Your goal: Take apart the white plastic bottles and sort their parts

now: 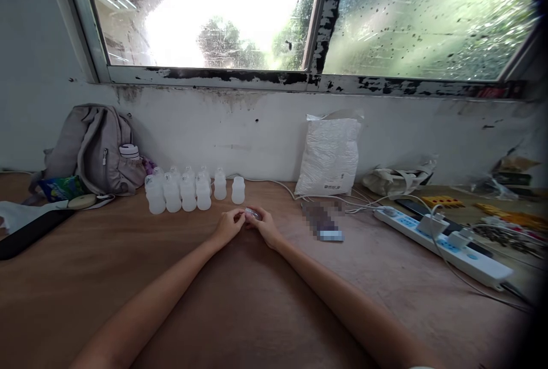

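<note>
My left hand [229,226] and my right hand [266,227] meet over the middle of the brown table. A small, clear or silvery piece [253,213] shows between them, with the fingers of my right hand wrapped round it. The fingertips of my left hand are pressed together at its left end; whether they grip it is too small to tell. Just behind my hands stands a frosted white bottle [238,191] without a visible teat top. Left of it are another bottle [220,184] and a group of several similar bottles [188,192] with clear tops, all upright.
A grey backpack [96,149] and a black flat object [34,233] lie to the left. At the back stands a white padded bag [329,155]. A phone-like object [329,235], cables and a white power strip [445,246] are on the right.
</note>
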A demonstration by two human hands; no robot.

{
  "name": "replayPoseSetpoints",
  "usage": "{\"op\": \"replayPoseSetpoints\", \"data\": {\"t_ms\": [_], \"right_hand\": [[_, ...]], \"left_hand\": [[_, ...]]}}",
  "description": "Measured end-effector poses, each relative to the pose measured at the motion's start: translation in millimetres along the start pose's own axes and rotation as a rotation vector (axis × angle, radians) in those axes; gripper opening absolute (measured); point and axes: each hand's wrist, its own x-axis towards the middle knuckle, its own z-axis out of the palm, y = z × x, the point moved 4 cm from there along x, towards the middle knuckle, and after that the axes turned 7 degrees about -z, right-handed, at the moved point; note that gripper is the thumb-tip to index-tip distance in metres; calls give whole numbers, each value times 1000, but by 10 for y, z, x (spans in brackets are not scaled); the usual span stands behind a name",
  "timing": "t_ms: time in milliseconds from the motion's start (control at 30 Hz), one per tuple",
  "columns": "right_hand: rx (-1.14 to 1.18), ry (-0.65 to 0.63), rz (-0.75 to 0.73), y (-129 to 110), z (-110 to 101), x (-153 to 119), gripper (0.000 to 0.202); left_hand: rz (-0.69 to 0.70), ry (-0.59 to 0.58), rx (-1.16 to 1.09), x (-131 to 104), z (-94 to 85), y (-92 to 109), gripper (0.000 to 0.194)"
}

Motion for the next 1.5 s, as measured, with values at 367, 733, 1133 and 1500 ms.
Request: {"op": "replayPoseSetpoints", "data": {"t_ms": [367,733,1133,1500], "right_hand": [[-62,10,-3,17,-22,5,41],[127,-13,87,39,17,-10,42],[139,-11,41,-77,-9,-31,44],[193,-25,130,-15,-9,-8,36]], "left_hand": [[-20,-22,53,16,-11,-69,14],[-56,-13,11,25,-5,-115,8],[-143,-138,-356,78,20,-170,30],[-73,-199,-378,79,34,-207,37]]}}
